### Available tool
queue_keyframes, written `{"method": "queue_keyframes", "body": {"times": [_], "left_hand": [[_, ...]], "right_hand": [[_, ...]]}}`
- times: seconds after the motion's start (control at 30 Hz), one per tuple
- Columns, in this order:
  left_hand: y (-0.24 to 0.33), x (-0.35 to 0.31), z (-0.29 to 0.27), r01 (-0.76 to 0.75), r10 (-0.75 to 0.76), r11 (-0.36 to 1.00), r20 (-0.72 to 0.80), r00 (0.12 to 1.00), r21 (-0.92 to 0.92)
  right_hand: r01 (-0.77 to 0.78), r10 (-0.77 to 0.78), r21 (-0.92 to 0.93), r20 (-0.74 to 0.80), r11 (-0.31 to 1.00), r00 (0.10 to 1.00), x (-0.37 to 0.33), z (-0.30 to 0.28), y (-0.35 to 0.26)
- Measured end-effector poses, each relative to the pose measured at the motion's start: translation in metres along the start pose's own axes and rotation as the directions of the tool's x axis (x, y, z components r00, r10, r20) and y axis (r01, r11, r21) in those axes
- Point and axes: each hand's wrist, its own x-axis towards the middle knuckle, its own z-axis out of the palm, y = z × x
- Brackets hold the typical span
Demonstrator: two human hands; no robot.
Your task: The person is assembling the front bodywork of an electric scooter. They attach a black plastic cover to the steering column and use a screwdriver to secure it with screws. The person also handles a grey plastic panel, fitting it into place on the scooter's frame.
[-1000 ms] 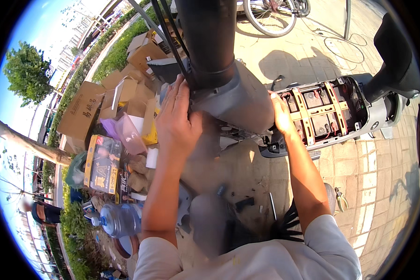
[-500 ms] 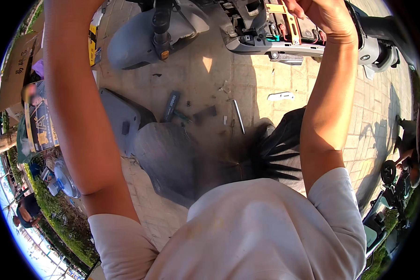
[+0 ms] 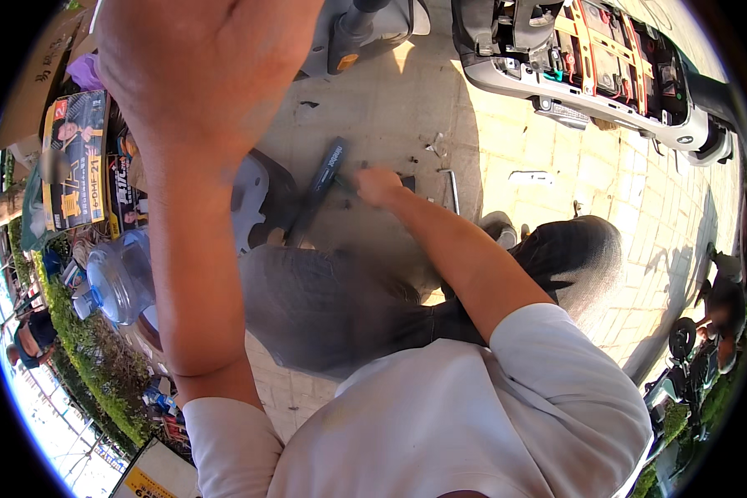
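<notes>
My left hand (image 3: 216, 62) is raised close at the upper left; its fingers run out of the picture, so what they do is hidden. My right hand (image 3: 379, 185) is low over the paving, its fingers curled at a thin dark green tool (image 3: 345, 184), whose kind I cannot make out. Just left of it lies a long dark panel strip (image 3: 317, 189). A bent metal rod (image 3: 452, 189), like a hex key, rests to the right of my right hand. Farther right is a white utility knife (image 3: 531, 178). At the upper right stands an opened grey scooter body (image 3: 610, 104) with orange straps and wires inside.
A grey curved shell (image 3: 251, 195) lies beyond my left knee. Another scooter part (image 3: 398, 25) stands at the top. At left are a printed box (image 3: 76, 158), a cardboard box (image 3: 29, 108) and a large clear water bottle (image 3: 120, 278). Small scraps lie on the paving (image 3: 506, 137).
My right hand has left the opened scooter body and come down to the dark green tool on the paving. My left hand has come into view at the upper left. The view has shifted.
</notes>
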Motion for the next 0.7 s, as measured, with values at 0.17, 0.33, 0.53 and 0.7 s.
{"method": "queue_keyframes", "body": {"times": [0.17, 0.33, 0.53, 0.7], "left_hand": [[-0.067, -0.072, -0.063, 0.049, -0.098, 0.986, 0.315, 0.944, 0.16], [-0.088, -0.103, -0.056, 0.22, -0.384, 0.923, 0.802, 0.457, 0.317], [-0.126, -0.114, 0.021, 0.09, -0.29, 0.949, 0.948, -0.131, 0.303], [-0.148, -0.13, 0.04, 0.206, -0.315, 0.921, 0.943, -0.105, 0.331]], "right_hand": [[-0.044, 0.056, 0.061, -0.205, 0.997, 0.977, 0.0, 0.05, -0.025], [-0.139, 0.165, 0.18, -0.136, 0.974, 0.977, -0.025, 0.024, 0.014], [-0.025, 0.321, -0.491, 0.53, 0.871, 0.785, -0.069, -0.183, 0.112], [-0.498, 0.567, -0.313, 0.192, 0.809, 0.801, -0.26, -0.285, 0.203]]}}
